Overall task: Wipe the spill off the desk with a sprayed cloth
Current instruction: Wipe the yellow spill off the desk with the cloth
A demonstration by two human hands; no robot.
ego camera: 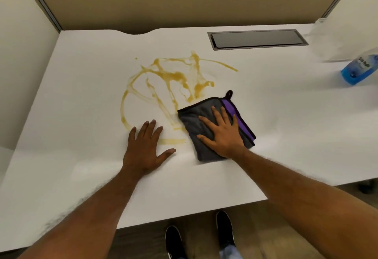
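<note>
A yellow-brown spill spreads in loops and streaks over the middle of the white desk. At the spill's lower right edge lies a folded grey cloth with a purple band and black loop. My right hand lies flat on the cloth, fingers spread, pressing it down. To the left, my left hand rests flat on the bare desk with fingers apart, its fingertips at the spill's near streaks. A blue spray bottle stands at the far right of the desk.
A dark rectangular cable hatch is set in the desk at the back right. A clear plastic bag sits by the bottle. Partition walls close the back and both sides. My shoes show below the front edge.
</note>
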